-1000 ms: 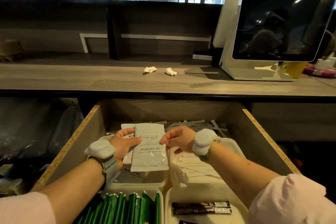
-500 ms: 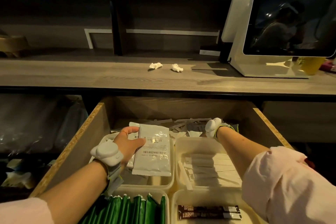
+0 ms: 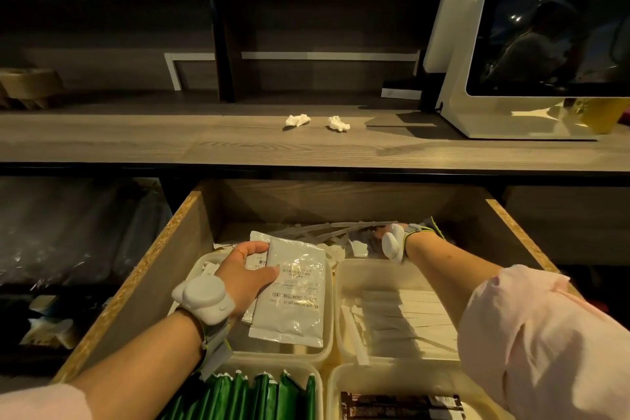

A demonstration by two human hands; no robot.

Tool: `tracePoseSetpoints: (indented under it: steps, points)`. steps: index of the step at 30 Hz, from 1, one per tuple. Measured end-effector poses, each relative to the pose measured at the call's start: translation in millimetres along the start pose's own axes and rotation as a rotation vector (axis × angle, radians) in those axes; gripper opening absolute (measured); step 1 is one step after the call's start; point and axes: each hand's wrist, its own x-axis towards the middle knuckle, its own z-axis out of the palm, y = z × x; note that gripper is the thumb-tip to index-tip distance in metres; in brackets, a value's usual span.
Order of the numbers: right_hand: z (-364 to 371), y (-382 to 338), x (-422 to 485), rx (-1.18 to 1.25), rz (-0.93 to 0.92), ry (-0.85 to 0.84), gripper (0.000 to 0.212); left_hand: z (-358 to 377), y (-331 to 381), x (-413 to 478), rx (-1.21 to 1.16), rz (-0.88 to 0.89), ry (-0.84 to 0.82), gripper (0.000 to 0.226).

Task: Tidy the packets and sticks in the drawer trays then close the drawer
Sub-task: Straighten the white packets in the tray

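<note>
While the flat white foil packets (image 3: 296,290) sit pinched in the left hand (image 3: 246,274) above the rear-left clear plastic tray (image 3: 327,346) of the open wooden drawer (image 3: 143,269), the right hand (image 3: 387,235) reaches among loose pale sticks (image 3: 320,232) behind, its grip hidden.

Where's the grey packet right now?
In the head view, the grey packet sits left of centre, gripped by the left hand over the back-left tray, beside the tray of white sticks.
</note>
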Motion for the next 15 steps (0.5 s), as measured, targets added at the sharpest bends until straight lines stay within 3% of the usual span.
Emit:
tracePoseSetpoints:
  steps: [3,9,13,15]
  points:
    - [-14,-3,-22,-0.019,-0.039,-0.089,0.033,-3,2,1,0.023,0.018,0.017,0.042]
    - [-48,-14,-86,0.186,-0.069,0.201,0.020,-8,6,-2,0.172,0.029,0.013,0.039]
    - [-43,-48,-136,0.720,-0.419,0.349,0.021,-8,8,-2,0.242,0.031,-0.014,0.035]
    - [-33,-70,-159,0.664,-0.626,0.379,0.028,-7,5,-4,0.160,0.009,-0.038,0.030]
